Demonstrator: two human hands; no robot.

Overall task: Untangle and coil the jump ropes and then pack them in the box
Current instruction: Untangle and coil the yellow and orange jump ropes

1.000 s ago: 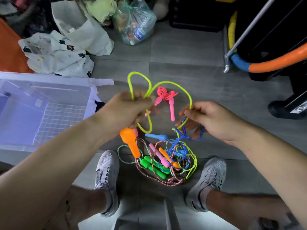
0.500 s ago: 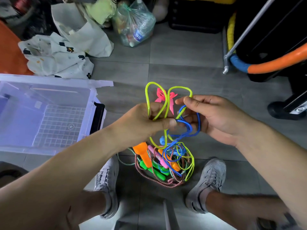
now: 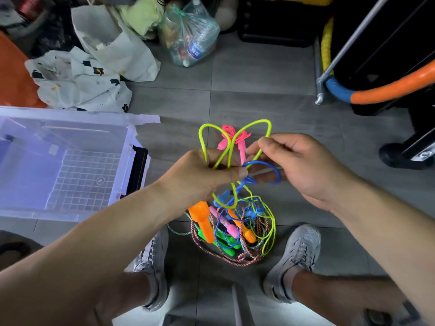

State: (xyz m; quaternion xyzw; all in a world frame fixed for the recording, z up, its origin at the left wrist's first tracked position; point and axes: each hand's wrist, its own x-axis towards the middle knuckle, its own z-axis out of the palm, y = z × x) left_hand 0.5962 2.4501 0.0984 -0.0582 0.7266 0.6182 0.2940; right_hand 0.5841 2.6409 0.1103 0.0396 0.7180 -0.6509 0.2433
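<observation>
left hand (image 3: pixel 202 175) has its fingers curled tight round the yellow-green rope (image 3: pixel 259 121), two loops standing above them. right hand (image 3: pixel 303 165) pinches that rope between thumb and forefinger, with a blue rope (image 3: pixel 259 162) looping just under those fingers. the tangle (image 3: pixel 235 234) lies on the floor below both hands, and the clear box (image 3: pixel 128 161) is beyond the left knuckles.
</observation>
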